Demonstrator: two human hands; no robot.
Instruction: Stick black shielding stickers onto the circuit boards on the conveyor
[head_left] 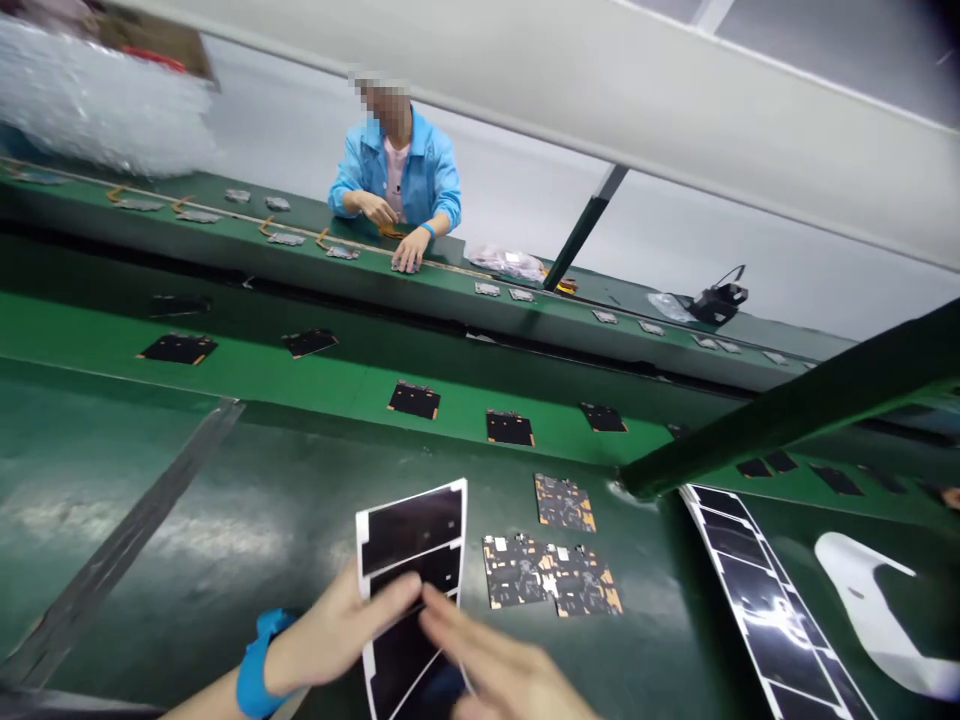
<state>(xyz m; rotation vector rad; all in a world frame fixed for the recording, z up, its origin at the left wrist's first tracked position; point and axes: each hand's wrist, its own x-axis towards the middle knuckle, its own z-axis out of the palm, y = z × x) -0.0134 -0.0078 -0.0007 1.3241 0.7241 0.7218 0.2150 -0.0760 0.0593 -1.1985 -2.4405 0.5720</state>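
Head view showed the left hand point(337, 630), blue band at its wrist, pinching a glossy black sticker sheet with white borders point(411, 560) at near centre above the green desk point(187, 520). The right hand point(495, 665) met it there, blurred fingers pressed on the sheet's lower part. Just right lay gold-and-black flat circuit pieces point(551, 575). Peeling well probably called for steadying the sheet and lifting slowly from one corner.

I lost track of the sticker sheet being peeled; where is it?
In the head view, low centre: the sticker sheet is pinched between the left hand and right hand, left of the circuit boards.
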